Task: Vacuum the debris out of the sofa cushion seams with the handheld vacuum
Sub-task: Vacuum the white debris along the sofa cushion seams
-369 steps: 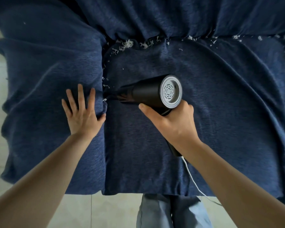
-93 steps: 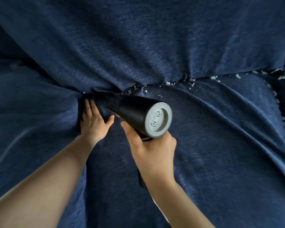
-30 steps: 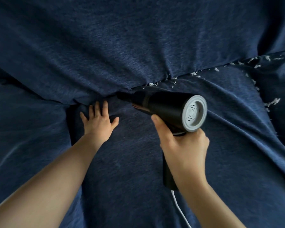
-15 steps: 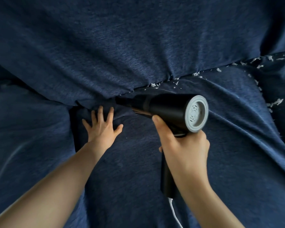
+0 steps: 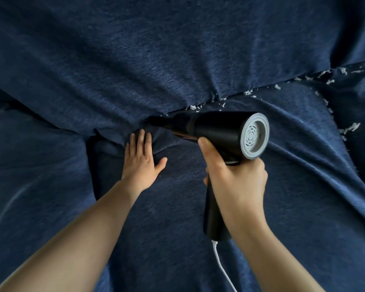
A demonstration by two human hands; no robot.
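gripping the black handheld vacuum [image 5: 211,128] by its upright handle, our right hand [image 5: 238,184] keeps fingers wrapped round the grip with the thumb lying up along the barrel, while the narrow nozzle pokes into the seam [image 5: 198,103] between the back cushion [image 5: 156,49] and the seat cushion [image 5: 177,207]. our left hand [image 5: 140,159] lies flat and relaxed on the seat cushion just beside the nozzle, fingers straight, pressing the navy fabric down. white debris [image 5: 249,93] dots the seam to the right of the nozzle, and a white cord [image 5: 221,268] trails from the handle's base.
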